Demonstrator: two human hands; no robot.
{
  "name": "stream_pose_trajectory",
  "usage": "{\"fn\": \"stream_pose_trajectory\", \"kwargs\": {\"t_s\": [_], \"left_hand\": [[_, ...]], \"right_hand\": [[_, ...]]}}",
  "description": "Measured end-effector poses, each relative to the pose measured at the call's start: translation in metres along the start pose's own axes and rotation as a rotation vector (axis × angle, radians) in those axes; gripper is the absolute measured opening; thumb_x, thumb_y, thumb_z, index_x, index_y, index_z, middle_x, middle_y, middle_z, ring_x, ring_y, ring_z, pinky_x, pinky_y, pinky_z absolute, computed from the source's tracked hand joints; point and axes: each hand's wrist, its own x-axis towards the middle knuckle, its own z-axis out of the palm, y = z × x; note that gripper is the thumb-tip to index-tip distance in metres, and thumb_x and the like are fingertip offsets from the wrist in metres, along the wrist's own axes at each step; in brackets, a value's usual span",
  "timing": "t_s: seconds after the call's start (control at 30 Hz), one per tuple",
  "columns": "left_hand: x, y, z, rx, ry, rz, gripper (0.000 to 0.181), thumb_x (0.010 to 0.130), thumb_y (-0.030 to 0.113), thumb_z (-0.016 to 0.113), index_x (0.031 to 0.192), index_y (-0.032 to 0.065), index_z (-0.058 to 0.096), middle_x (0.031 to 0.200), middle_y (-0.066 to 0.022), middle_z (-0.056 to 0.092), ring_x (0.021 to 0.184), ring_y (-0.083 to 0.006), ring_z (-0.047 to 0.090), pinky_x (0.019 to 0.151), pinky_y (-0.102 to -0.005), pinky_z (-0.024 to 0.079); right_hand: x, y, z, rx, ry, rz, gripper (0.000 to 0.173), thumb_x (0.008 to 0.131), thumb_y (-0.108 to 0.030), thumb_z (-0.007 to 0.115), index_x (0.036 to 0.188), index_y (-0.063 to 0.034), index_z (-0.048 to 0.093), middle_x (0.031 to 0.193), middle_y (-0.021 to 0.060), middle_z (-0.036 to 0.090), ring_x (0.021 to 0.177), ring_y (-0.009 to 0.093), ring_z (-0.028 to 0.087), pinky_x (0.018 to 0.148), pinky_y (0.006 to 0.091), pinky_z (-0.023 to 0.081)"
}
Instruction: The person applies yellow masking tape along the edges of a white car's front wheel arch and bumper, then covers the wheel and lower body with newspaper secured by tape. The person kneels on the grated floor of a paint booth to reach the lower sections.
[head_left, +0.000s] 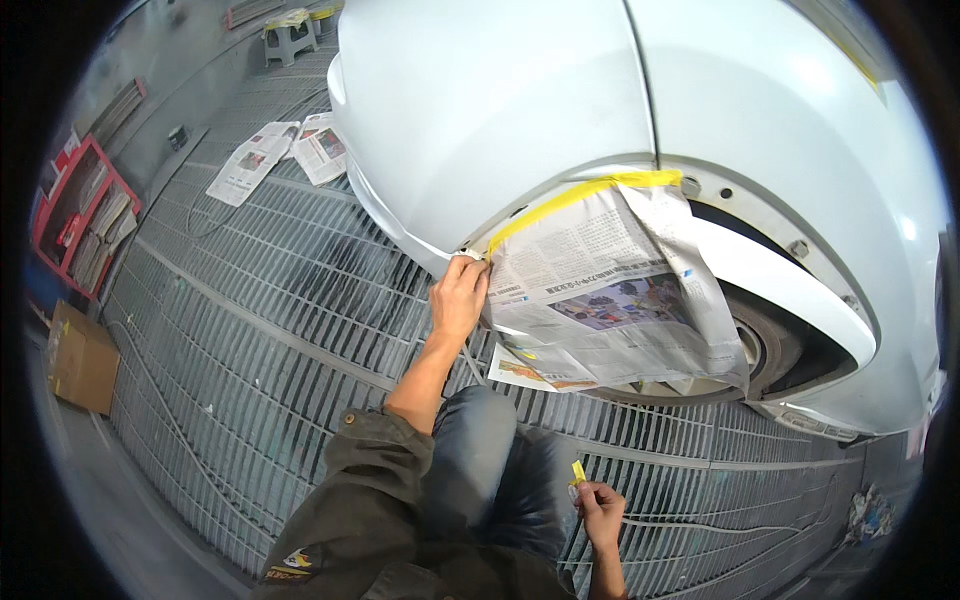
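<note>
A newspaper sheet (600, 292) hangs over part of the wheel arch of a white car (510, 97). Yellow masking tape (570, 201) runs along its top edge, following the arch. At the left end of that tape, my left hand (459, 294) has its fingertips against the arch edge and the newspaper's corner; what lies under the fingers is hidden. Low in the view, away from the car, my right hand (600, 510) pinches a short piece of yellow tape (578, 471). Behind and to the right of the newspaper, the wheel (750, 341) shows in part.
Metal floor grating (262, 337) surrounds the car, with newspapers (253, 163) lying on it and a thin hose (712, 527) across it. At the left stand a red rack (124, 196) of papers and a cardboard box (84, 360). A plastic stool (289, 41) stands further back; crumpled material (870, 516) lies far right.
</note>
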Motion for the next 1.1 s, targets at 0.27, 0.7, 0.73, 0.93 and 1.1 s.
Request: {"fn": "stream_pose_trajectory", "kwargs": {"t_s": [0.27, 0.7, 0.73, 0.93, 1.1], "left_hand": [[-0.019, -0.008, -0.001, -0.287, 0.075, -0.141, 0.028, 0.086, 0.008, 0.078, 0.113, 0.0042, 0.071, 0.097, -0.0126, 0.071, 0.082, -0.0281, 0.073, 0.072, -0.0368, 0.059], [0.013, -0.001, -0.001, -0.200, -0.017, -0.274, 0.022, 0.078, 0.012, 0.083, 0.091, 0.0011, 0.068, 0.081, -0.0109, 0.071, 0.068, -0.0244, 0.070, 0.065, -0.0363, 0.056], [0.015, -0.002, 0.000, -0.253, -0.011, -0.343, 0.020, 0.078, 0.012, 0.082, 0.088, 0.0008, 0.068, 0.079, -0.0107, 0.071, 0.068, -0.0235, 0.070, 0.065, -0.0360, 0.056], [0.038, -0.003, 0.006, -0.390, -0.126, -0.864, 0.015, 0.068, 0.005, 0.082, 0.074, 0.0015, 0.068, 0.075, -0.0113, 0.073, 0.068, -0.0179, 0.069, 0.067, -0.0318, 0.056], [0.048, 0.005, 0.003, -0.466, -0.163, -0.987, 0.018, 0.074, 0.001, 0.081, 0.076, 0.0026, 0.063, 0.075, -0.0088, 0.071, 0.062, -0.0140, 0.066, 0.061, -0.0257, 0.055]], "right_hand": [[-0.004, -0.008, 0.024, -0.067, -0.067, 0.015, 0.023, 0.097, -0.019, 0.071, 0.095, 0.0036, 0.074, 0.067, 0.0022, 0.064, 0.053, 0.005, 0.052, 0.048, 0.0220, 0.040], [-0.004, -0.005, 0.037, -0.170, -0.102, 0.045, 0.024, 0.098, -0.019, 0.070, 0.095, 0.0045, 0.074, 0.070, 0.0031, 0.066, 0.057, 0.006, 0.054, 0.051, 0.0217, 0.043], [-0.004, -0.005, 0.038, -0.170, -0.102, 0.048, 0.024, 0.098, -0.019, 0.070, 0.095, 0.0044, 0.074, 0.070, 0.0031, 0.066, 0.056, 0.006, 0.054, 0.051, 0.0217, 0.043], [-0.001, 0.001, 0.038, -0.155, -0.098, -0.001, 0.024, 0.096, -0.020, 0.072, 0.095, 0.0032, 0.074, 0.066, 0.0000, 0.063, 0.054, 0.004, 0.050, 0.050, 0.0223, 0.040], [0.000, -0.013, 0.042, -0.181, -0.096, 0.000, 0.022, 0.096, -0.019, 0.072, 0.095, 0.0021, 0.075, 0.066, -0.0004, 0.063, 0.055, 0.004, 0.050, 0.050, 0.0220, 0.040]]}}
